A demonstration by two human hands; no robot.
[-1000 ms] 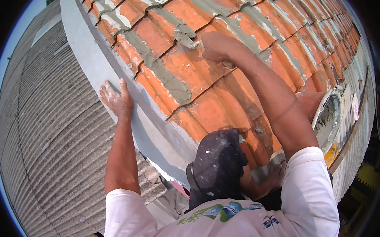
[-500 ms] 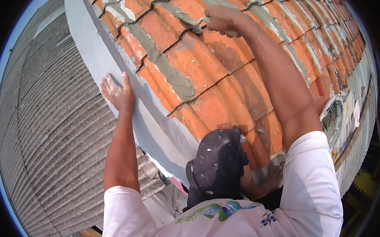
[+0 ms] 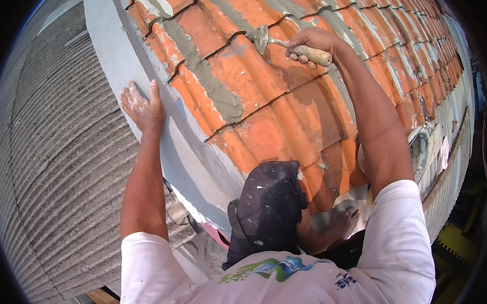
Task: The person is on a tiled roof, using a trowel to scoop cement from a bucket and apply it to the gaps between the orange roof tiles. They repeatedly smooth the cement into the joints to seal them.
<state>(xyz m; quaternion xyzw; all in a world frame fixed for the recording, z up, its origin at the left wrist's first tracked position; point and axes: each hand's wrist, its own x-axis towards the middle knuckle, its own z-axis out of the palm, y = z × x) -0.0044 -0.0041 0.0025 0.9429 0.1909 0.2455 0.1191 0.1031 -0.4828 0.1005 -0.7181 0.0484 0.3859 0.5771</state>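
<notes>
My left hand, its fingertips whitened, lies open on the pale painted parapet along the tiles' left side. My right hand is wrapped round the wooden handle of a small trowel; the metal blade, smeared with grey mortar, is at the lower edge of an upper tile row. Around it are orange roof tiles with strips of grey mortar and white smears.
A corrugated grey roof drops away at the left. My dark-clothed leg and bare foot are below. A partly hidden mortar container and corrugated sheeting lie at the right, beside a dark drop.
My right hand rose and moved right along the tiles, then turned, showing the trowel's handle and blade. My left hand stays on the parapet, slightly higher in the picture.
</notes>
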